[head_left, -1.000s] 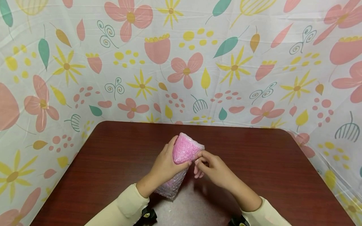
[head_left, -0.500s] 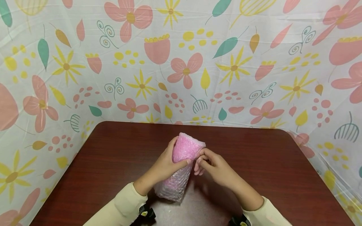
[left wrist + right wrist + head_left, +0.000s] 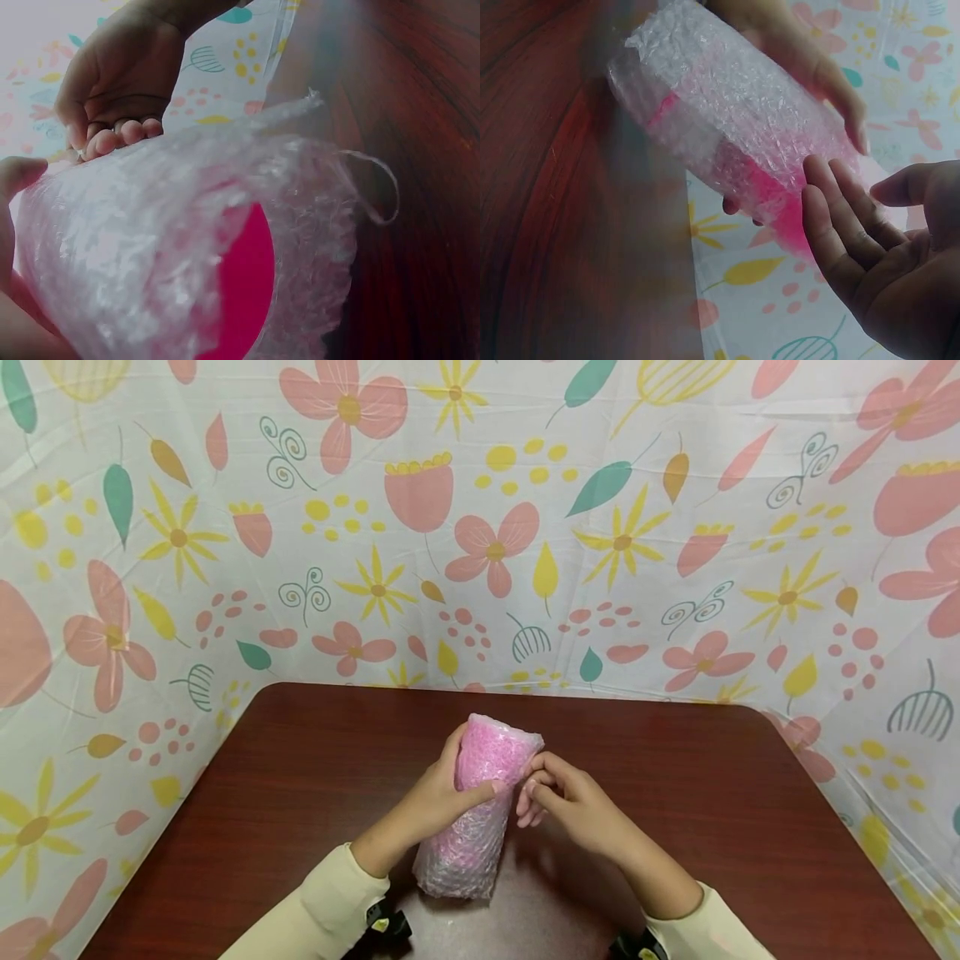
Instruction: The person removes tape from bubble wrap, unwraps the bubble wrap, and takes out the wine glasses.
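Note:
A pink, roughly cylindrical package in clear bubble wrap [image 3: 468, 839] stands tilted over the table. In the left wrist view its near end shows a bright pink rounded face [image 3: 251, 289] under the bubble wrap. My left hand [image 3: 423, 802] grips the package's upper part, thumb across the front and fingers behind. At the package's upper right edge is my right hand [image 3: 581, 806], thumb and forefinger together at the edge of the bubble wrap, other fingers loosely curled. The exact contact of those fingertips is hard to see.
The dark red-brown table [image 3: 300, 752] has rounded far corners. A white cloth [image 3: 495, 635] with printed flowers and leaves hangs behind and beside it. A thin clear loop of plastic [image 3: 394, 187] sticks out from the package's end.
The package has turned in my left hand, so more of its lower front shows and it leans less. My right hand has stayed near its upper right edge.

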### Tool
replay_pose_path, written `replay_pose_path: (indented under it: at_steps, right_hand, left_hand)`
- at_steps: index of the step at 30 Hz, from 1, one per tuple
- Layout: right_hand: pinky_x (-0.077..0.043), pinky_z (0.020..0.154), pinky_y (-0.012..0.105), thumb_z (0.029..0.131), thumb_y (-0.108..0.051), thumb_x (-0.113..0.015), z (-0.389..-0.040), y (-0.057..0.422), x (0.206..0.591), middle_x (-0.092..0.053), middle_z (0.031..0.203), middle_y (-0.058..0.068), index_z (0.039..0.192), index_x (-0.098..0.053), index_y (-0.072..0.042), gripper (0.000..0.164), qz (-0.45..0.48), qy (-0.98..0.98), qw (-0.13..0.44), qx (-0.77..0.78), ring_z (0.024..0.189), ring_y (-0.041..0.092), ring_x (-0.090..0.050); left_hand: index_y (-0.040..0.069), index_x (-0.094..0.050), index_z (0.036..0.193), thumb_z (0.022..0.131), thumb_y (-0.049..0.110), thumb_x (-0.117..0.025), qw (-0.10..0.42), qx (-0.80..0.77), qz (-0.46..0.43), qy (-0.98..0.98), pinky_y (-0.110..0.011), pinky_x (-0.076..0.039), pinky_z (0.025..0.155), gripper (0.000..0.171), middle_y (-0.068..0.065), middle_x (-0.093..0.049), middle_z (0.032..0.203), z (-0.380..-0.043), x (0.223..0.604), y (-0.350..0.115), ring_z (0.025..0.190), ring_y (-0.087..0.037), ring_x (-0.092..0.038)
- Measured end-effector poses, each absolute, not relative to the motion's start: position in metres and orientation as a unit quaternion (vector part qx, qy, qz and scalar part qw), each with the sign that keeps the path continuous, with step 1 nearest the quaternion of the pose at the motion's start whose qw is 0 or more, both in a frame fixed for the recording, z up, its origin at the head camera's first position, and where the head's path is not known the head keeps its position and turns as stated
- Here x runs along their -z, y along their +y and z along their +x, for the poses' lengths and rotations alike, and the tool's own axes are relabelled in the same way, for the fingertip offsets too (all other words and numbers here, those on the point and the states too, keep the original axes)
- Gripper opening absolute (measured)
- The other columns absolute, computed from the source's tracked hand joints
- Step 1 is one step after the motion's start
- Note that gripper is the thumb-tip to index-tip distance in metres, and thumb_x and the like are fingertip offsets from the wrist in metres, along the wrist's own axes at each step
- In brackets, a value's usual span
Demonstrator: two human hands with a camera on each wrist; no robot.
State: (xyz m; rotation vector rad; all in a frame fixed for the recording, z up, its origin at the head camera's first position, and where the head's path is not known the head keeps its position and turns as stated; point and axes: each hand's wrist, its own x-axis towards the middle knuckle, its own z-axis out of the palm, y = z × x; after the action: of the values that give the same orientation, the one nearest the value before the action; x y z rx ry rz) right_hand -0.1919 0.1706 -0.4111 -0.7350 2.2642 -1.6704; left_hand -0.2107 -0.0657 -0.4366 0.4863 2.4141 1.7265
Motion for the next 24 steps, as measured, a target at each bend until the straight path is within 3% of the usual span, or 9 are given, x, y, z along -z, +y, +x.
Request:
replay_pose_path:
  at_steps: [10,16,21,24]
  right_hand:
    - [-0.062,0.074,0.045,0.107,-0.013,-0.049,-0.1922,0.1701,0.411,-0.071,0.102,0.031,0.116,-0.046,0.006,0.021,-0.23,0.769,0.126,0.583,0.084,0.032,-0.075]
    - [-0.06,0.061,0.044,0.104,-0.019,-0.056,-0.1912,0.1691,0.4107,-0.068,0.075,0.016,0.11,-0.052,-0.001,0.019,-0.193,0.798,0.109,0.561,0.06,0.027,-0.068]
    - [-0.062,0.065,0.04,0.105,-0.011,-0.051,-0.1916,0.1678,0.411,-0.07,0.087,0.027,0.112,-0.05,0.005,0.018,-0.202,0.776,0.124,0.584,0.072,0.029,-0.074]
    - [-0.062,0.065,0.039,0.104,-0.013,-0.055,-0.1925,0.1672,0.4123,-0.07,0.088,0.029,0.11,-0.05,0.005,0.02,-0.203,0.773,0.122,0.589,0.076,0.031,-0.075]
  left_hand:
    - [0.025,-0.027,0.156,0.079,0.034,-0.082,0.023,-0.582,0.124,0.803,-0.048,-0.051,0.098,0.095,-0.01,-0.052,0.147,-0.2117,0.4372,-0.0643,0.119,-0.027,-0.06]
    - [0.024,-0.028,0.155,0.078,0.038,-0.084,0.004,-0.572,0.115,0.812,-0.048,-0.052,0.097,0.096,-0.009,-0.053,0.145,-0.2106,0.4347,-0.0632,0.117,-0.026,-0.061]
    - [0.023,-0.028,0.155,0.078,0.04,-0.085,-0.006,-0.554,0.114,0.824,-0.049,-0.05,0.1,0.097,-0.008,-0.052,0.147,-0.2101,0.4346,-0.062,0.12,-0.026,-0.059]
    - [0.024,-0.028,0.155,0.078,0.04,-0.085,-0.012,-0.546,0.117,0.829,-0.048,-0.051,0.099,0.097,-0.008,-0.052,0.146,-0.2098,0.4351,-0.0612,0.119,-0.025,-0.06]
